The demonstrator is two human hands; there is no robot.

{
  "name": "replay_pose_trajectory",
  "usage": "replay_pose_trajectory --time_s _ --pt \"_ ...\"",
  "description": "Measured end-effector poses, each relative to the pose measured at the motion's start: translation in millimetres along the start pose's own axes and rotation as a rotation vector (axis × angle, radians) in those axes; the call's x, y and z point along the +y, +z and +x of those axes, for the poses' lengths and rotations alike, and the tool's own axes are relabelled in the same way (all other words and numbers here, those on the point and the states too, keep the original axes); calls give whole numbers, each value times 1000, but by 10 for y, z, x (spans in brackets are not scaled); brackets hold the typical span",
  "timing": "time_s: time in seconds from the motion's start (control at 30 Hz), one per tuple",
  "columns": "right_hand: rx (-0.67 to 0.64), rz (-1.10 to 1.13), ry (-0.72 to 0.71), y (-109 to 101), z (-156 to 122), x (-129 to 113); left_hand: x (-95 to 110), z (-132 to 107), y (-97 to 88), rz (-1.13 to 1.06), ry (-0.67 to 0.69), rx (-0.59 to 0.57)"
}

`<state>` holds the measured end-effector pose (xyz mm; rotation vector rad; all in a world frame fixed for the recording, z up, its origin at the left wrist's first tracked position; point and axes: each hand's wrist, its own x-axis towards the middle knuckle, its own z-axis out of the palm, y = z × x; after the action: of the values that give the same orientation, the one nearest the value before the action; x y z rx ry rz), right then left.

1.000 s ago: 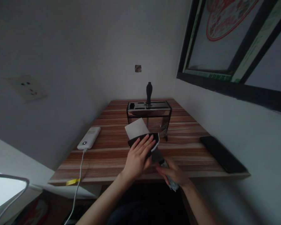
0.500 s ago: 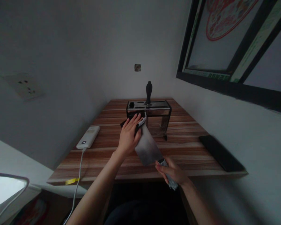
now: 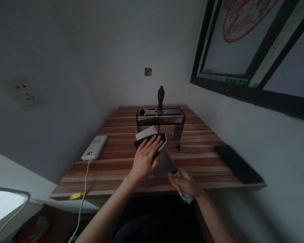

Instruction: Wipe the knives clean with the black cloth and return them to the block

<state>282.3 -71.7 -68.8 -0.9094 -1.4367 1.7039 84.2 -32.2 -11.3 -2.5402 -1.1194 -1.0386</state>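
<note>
My right hand [image 3: 186, 185] grips the wrapped, greyish handle of a cleaver [image 3: 164, 165] at the table's front edge. Its broad blade points away to the upper left. Over the blade lies a black cloth [image 3: 162, 137] with a white edge, held under my left hand [image 3: 145, 160], fingers stretched forward and pressing on it. The blade's far end shows bare beyond the cloth; the part under the cloth is hidden. Just behind stands a knife block [image 3: 170, 113] with a metal top and see-through front, a black-handled tool [image 3: 161, 98] upright in it.
On the wood-striped table [image 3: 116, 170] a white power bank [image 3: 95, 148] with a cable [image 3: 84, 199] lies at left. A black phone [image 3: 239, 163] lies at right. Walls enclose the table, with a socket [image 3: 24, 91] on the left and a framed window [image 3: 225, 81] on the right.
My left hand has slid the cloth along the blade toward the handle, nearer to me, uncovering the blade's far end. My right hand with the cleaver has hardly moved.
</note>
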Motion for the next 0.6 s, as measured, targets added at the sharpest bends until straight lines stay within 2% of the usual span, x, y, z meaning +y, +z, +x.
replay_pose_trajectory --time_s 0.2,0.4,0.6 --pt "17 -20 -13 14 1 -30 235 -214 84 -39 62 -89" --pt "107 -29 43 -7 -7 37 469 -431 133 -92 121 -199" --pt "165 -19 96 -44 1 112 565 -519 149 -135 130 -222"
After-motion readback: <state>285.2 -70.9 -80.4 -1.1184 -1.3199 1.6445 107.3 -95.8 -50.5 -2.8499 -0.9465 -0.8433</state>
